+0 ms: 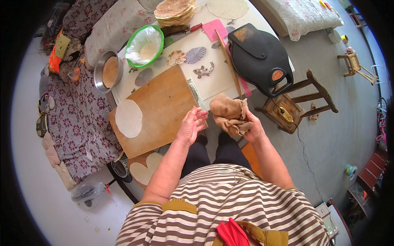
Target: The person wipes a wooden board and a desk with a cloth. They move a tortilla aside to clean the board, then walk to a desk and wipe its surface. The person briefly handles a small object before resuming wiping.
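Observation:
My right hand (pixel 255 127) grips a crumpled brown cloth (pixel 229 115) beyond the near edge of the table. My left hand (pixel 192 124) is raised with its fingers apart and nothing in it, near the right edge of a wooden board (pixel 160 107). A thin round of rolled dough (pixel 128 118) lies on the board's left part. To the right on the table sits a black electric griddle (pixel 260 58) with its lid down. A long wooden rolling pin (pixel 229 61) rests beside it, over a pink plastic fly swatter (pixel 214 29).
A green basin (pixel 161 49) lined with plastic and a stack of flatbreads (pixel 175 12) stand at the back. A steel bowl (pixel 96 72) is at the left. More dough rounds (pixel 140 173) lie below the board. A wooden chair (pixel 281 109) holds a yellow power strip (pixel 286 114).

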Demonstrator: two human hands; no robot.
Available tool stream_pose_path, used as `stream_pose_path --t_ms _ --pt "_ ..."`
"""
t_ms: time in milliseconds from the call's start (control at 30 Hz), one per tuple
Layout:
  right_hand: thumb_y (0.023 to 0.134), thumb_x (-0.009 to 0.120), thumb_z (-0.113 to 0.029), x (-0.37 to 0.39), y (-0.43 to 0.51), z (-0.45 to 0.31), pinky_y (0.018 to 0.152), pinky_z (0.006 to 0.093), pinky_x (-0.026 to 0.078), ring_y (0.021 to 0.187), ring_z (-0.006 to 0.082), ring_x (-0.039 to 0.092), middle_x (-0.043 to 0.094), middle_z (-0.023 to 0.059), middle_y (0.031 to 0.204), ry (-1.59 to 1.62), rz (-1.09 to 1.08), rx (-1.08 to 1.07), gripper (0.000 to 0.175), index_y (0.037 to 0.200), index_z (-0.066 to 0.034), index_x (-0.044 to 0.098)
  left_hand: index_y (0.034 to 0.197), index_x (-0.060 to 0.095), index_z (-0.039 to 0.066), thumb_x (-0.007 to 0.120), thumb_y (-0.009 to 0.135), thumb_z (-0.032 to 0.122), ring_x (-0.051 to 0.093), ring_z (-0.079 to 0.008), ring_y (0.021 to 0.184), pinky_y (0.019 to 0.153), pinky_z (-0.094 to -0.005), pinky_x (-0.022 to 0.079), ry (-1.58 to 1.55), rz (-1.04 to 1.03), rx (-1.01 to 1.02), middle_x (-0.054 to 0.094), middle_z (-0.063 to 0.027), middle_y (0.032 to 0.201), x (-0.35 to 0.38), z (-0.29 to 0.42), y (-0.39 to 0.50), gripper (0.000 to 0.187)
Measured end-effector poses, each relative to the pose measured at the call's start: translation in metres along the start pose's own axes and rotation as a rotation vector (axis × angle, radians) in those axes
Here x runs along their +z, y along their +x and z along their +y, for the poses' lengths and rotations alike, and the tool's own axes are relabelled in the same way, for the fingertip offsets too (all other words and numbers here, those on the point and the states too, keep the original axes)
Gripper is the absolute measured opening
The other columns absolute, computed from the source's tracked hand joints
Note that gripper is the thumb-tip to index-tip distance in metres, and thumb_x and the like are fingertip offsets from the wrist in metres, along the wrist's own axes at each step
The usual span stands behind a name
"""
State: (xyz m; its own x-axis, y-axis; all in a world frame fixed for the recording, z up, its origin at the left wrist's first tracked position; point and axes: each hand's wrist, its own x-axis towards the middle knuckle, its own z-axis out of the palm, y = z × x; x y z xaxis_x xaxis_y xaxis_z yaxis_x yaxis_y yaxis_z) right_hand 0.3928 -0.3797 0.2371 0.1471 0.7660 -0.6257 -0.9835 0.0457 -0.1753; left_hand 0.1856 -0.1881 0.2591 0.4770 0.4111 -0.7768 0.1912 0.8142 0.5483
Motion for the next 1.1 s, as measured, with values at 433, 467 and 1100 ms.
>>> stream_pose_path --t_ms 433,467,1100 --pt "0.106 0.066 -0.017 -0.041 0.03 0.059 0.103 0.0374 0.057 0.117 0.0215 0.07 0.072 0.0074 0.129 -0.285 0.272 -0.08 0.037 0.141 -0.0068 0.063 0.128 0.065 -0.001 0.053 0.086 -0.004 0.07 -0.0222 0.098 0.085 -0.0333 0.059 0.04 -0.122 -0.264 0.071 -0.0115 0.115 -0.02 -0.082 0.064 0.044" --pt "0.105 0.066 -0.014 -0.055 0.036 0.064 0.1 0.0355 0.058 0.114 0.0202 0.071 0.073 0.0064 0.126 -0.334 0.325 -0.076 0.035 0.139 -0.0068 0.064 0.128 0.065 -0.001 0.052 0.086 -0.005 0.07 -0.022 0.1 0.086 -0.0329 0.058 0.076 -0.095 -0.25 0.071 -0.0113 0.117 -0.026 -0.083 0.067 0.044" --pt "0.085 0.077 -0.008 -0.006 0.21 0.028 0.123 0.0459 0.04 0.152 0.0418 0.042 0.037 0.0186 0.169 -2.335 0.464 -0.533 0.079 0.159 -0.0097 0.047 0.169 0.028 0.016 0.084 0.09 0.025 0.022 -0.0462 0.161 0.12 -0.0673 0.039 1.723 0.238 0.456 0.022 -0.0187 0.175 -0.105 -0.009 0.135 0.098"
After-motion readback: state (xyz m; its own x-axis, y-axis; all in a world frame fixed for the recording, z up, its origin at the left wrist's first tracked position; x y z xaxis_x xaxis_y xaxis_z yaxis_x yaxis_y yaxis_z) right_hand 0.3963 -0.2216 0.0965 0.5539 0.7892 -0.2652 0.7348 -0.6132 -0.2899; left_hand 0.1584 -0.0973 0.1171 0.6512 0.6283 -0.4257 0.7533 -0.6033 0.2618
